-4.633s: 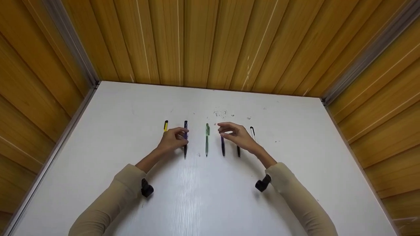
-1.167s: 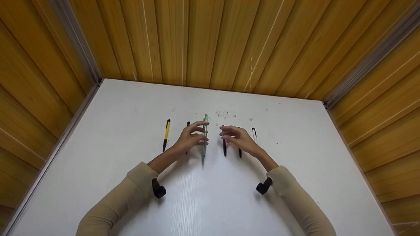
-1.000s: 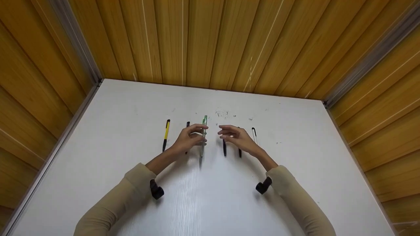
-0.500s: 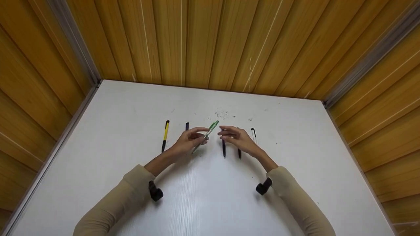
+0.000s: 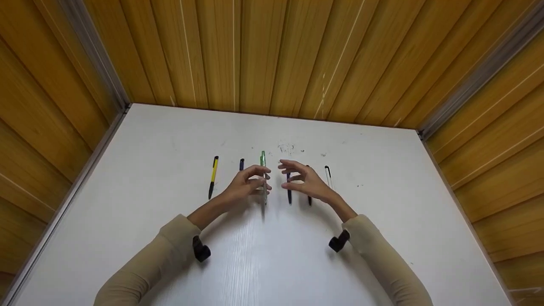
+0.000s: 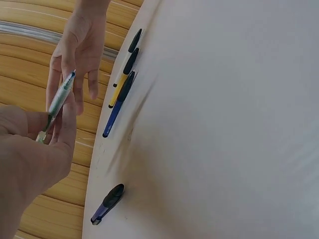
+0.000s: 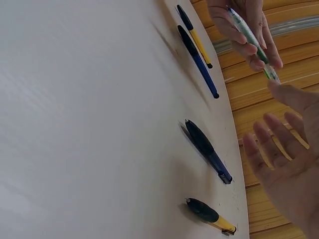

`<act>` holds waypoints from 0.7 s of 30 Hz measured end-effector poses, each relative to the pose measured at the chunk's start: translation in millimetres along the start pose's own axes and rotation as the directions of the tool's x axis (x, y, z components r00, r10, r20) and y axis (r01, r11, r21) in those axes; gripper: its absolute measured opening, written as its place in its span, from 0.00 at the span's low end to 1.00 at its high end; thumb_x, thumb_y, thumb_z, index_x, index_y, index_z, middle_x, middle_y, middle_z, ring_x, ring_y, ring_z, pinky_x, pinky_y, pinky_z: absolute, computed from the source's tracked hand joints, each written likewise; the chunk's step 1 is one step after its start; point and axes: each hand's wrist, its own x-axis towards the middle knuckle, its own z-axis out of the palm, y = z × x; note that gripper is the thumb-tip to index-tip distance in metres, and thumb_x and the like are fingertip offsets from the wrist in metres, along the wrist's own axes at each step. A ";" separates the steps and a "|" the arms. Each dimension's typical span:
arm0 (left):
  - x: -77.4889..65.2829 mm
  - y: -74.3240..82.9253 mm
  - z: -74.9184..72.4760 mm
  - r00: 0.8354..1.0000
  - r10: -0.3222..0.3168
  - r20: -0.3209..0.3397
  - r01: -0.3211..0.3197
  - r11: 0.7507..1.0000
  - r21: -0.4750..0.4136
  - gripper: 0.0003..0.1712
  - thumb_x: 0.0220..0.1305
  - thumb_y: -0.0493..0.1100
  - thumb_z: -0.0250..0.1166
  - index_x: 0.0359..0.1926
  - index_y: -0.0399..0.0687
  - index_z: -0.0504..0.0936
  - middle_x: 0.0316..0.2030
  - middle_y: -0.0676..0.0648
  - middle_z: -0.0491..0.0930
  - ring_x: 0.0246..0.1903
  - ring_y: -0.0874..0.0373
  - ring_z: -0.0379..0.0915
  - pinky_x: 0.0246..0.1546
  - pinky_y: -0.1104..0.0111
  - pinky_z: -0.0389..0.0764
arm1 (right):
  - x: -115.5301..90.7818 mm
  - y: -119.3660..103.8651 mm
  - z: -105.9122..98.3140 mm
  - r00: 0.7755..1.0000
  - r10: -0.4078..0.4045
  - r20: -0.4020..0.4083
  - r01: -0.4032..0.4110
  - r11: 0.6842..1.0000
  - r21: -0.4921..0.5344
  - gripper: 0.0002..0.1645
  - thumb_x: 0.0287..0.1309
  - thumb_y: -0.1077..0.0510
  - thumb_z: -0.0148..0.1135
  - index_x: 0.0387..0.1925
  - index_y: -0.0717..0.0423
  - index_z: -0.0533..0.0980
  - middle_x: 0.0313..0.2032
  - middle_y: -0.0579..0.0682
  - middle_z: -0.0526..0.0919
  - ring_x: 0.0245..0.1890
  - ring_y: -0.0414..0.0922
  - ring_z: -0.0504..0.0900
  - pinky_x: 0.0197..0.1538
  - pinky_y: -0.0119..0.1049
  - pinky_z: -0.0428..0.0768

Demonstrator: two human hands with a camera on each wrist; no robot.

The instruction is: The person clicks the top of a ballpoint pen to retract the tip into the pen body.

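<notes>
My left hand (image 5: 246, 185) pinches a green, clear-barrelled pen (image 5: 263, 158) between thumb and fingers, raised above the table. In the left wrist view the pen's tip points up toward the other hand. My right hand (image 5: 310, 185) hovers just right of it, fingers spread, thumb apart, holding nothing. Beneath the right hand lie a blue pen (image 7: 208, 152) and a yellow pen with a black grip (image 7: 212, 216); in the head view the hand partly hides both. Left of the green pen, another blue pen (image 5: 242, 163) is mostly covered by my left hand.
A yellow and black pen (image 5: 213, 176) lies farthest left. At the right end of the row is a white pen with a black clip (image 5: 327, 173), its lower part behind the right hand. Wood-patterned panels (image 5: 272, 55) border the white table (image 5: 255, 263), which has dark marks near its back.
Earlier my left hand was at the left blue pen while the green pen lay on the table. The green pen is now lifted; lately it tilted right, then swung back straight. The right fingers have spread.
</notes>
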 end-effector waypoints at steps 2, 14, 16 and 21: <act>-0.4 -0.1 0.1 1.000 0.014 0.001 -0.014 1.000 0.016 0.22 0.76 0.33 0.56 0.66 0.31 0.68 0.60 0.29 0.71 0.46 0.56 0.84 0.56 0.54 0.86 | 1.7 -3.7 4.9 1.000 -0.012 0.012 0.013 0.999 -0.035 0.51 0.57 0.63 0.74 0.77 0.58 0.59 0.71 0.65 0.69 0.69 0.65 0.70 0.68 0.63 0.74; -1.0 -0.7 3.9 0.998 0.052 0.032 -0.053 0.998 0.036 0.21 0.75 0.34 0.58 0.65 0.34 0.70 0.56 0.36 0.76 0.49 0.47 0.84 0.54 0.54 0.87 | 11.7 -16.1 26.0 0.996 -0.085 0.019 0.087 0.989 -0.120 0.75 0.44 0.56 0.85 0.82 0.56 0.43 0.75 0.60 0.63 0.74 0.61 0.64 0.70 0.57 0.73; -0.8 -0.7 4.4 0.998 0.053 0.041 -0.054 0.998 0.032 0.22 0.75 0.33 0.58 0.66 0.34 0.69 0.55 0.35 0.76 0.49 0.47 0.84 0.53 0.55 0.87 | 12.3 -16.4 27.7 0.996 -0.086 0.020 0.088 0.988 -0.131 0.75 0.43 0.58 0.85 0.81 0.58 0.43 0.74 0.60 0.64 0.74 0.58 0.64 0.70 0.56 0.74; -1.7 -0.3 3.8 0.997 0.061 0.050 -0.063 0.997 0.041 0.22 0.74 0.33 0.58 0.67 0.35 0.70 0.53 0.26 0.77 0.46 0.52 0.85 0.52 0.58 0.88 | 14.2 -16.8 30.8 0.995 -0.104 0.012 0.105 0.986 -0.134 0.77 0.39 0.63 0.86 0.81 0.61 0.43 0.72 0.64 0.64 0.72 0.59 0.64 0.69 0.61 0.73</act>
